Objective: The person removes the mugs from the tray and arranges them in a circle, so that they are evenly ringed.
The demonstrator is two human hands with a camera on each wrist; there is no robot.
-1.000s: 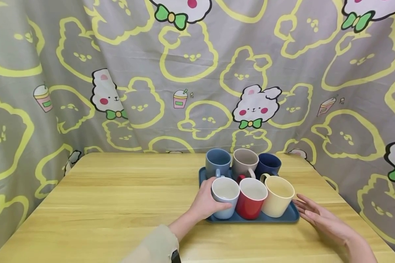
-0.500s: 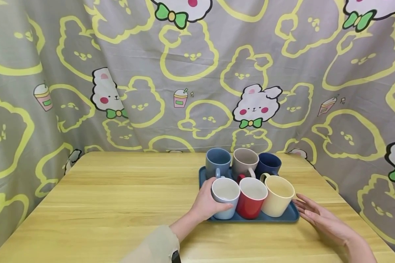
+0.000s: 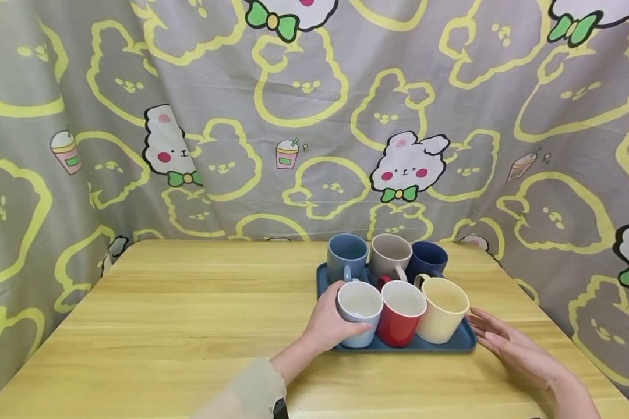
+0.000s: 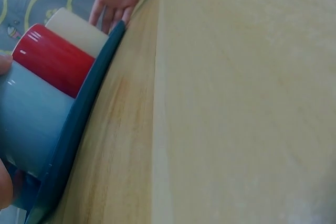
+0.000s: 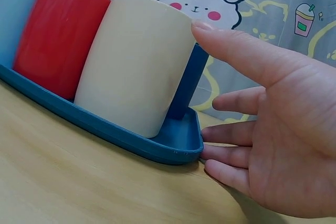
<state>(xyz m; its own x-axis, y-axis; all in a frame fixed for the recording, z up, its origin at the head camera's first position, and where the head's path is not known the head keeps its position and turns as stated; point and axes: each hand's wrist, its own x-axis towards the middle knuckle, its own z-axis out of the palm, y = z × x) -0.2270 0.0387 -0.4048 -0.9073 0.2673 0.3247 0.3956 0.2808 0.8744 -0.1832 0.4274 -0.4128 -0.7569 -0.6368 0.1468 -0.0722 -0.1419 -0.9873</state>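
Six mugs packed on a dark blue tray at the right half of a pale wooden table, against a grey curtain printed with yellow bear outlines and white rabbits. In the front row, left to right: a light blue mug, a red mug, a cream mug. Behind them, a slate blue mug, a beige mug and a navy mug. Left hand wrapped around the near side of the light blue mug, thumb at the front of the wall, fingers curled round the far side, the mug standing upright on the tray. Right hand flat and relaxed on the table just beside the tray's right end, fingers straight and slightly spread, holding nothing; in the right wrist view, fingertips at the tray's corner, thumb just beside the cream mug, contact with either too close to tell. Beige sleeve on the left forearm. From the left wrist view, the tray's rim seen edge-on, with the light blue, red and cream mugs lined up along it.
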